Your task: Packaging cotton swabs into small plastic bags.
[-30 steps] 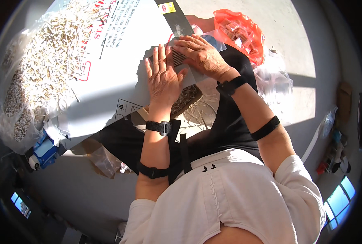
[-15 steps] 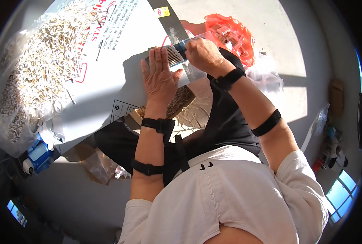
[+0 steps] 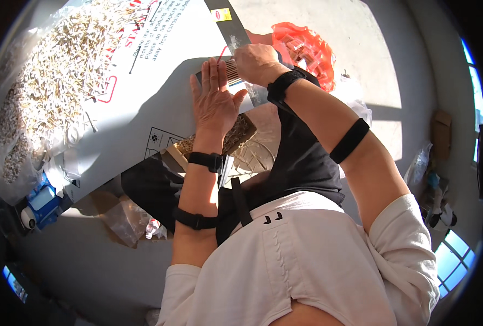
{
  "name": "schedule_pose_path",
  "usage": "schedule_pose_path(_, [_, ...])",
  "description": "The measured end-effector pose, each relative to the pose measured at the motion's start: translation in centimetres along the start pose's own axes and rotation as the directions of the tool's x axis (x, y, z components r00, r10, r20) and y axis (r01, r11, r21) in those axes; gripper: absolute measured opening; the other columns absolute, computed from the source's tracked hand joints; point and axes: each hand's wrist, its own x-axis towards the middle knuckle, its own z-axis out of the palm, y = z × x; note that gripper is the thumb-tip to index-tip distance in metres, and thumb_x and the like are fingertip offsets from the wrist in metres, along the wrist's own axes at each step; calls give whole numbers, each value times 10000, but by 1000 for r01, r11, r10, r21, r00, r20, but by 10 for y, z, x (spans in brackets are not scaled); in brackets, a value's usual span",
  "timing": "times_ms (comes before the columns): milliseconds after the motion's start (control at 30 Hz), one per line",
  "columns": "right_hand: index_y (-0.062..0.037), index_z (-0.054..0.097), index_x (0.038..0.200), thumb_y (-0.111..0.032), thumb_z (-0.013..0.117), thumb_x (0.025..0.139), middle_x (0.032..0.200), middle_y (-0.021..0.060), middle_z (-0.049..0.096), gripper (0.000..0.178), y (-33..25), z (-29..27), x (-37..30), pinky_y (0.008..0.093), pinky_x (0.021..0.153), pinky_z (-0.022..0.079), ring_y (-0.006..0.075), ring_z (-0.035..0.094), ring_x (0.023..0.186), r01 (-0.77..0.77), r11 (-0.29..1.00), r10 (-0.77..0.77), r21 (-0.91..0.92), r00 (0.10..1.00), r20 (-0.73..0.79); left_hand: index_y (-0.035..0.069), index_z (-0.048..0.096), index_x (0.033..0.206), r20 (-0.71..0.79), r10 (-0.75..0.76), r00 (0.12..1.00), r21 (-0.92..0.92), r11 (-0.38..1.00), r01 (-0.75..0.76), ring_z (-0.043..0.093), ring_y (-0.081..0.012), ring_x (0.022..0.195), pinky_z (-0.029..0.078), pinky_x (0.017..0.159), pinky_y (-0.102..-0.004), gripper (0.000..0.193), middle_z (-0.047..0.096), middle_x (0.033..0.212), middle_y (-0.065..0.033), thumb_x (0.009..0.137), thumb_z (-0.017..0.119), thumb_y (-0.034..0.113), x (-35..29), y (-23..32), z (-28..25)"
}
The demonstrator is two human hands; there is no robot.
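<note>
While the left hand (image 3: 215, 103) lies flat on the board (image 3: 116, 130), much as it did half a second ago, the right hand (image 3: 258, 64) has drawn in closer to it, covering the spot where a blue piece showed earlier. A row of thin sticks (image 3: 233, 73) sits at the board's right edge, between the hands. Their long axis runs crosswise from left hand to right, slightly aslant; which way the tips point I cannot tell. The left fingers are straight and nearly together, thumb spread; the right ones are curled, and what they grip is hidden. Beyond the board's right edge is a red bag (image 3: 306, 60).
</note>
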Motion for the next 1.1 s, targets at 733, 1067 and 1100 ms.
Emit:
schedule_pose_path(733, [-37, 654, 735, -220, 680, 677, 675, 106, 635, 193, 49, 34, -1, 346, 607, 503, 228, 642, 646, 14, 779, 135, 626, 973, -189, 48, 191, 1521, -90, -20, 996, -31, 999, 17, 111, -264, 1486, 66, 1185, -496, 818, 177, 1590, -135, 930, 484, 532, 6, 32, 19])
schedule_pose_path(1067, [-37, 662, 775, -216, 654, 758, 711, 166, 657, 180, 42, 32, -29, 385, 655, 530, 331, 654, 706, -22, 747, 282, 664, 916, -287, 28, 202, 1510, -198, 112, 974, -205, 967, -153, 172, -317, 1467, 120, 1187, -464, 742, 206, 1565, -197, 955, 526, 398, 20, 28, 19])
schedule_pose_path(1100, [-27, 661, 804, -223, 674, 789, 721, 151, 661, 197, 44, 35, -35, 371, 646, 521, 308, 648, 688, -19, 587, 489, 810, 805, -336, 28, 202, 1510, -194, 116, 974, -200, 967, -155, 172, -317, 1467, 120, 1187, -464, 742, 206, 1565, -197, 955, 526, 398, 19, 27, 19])
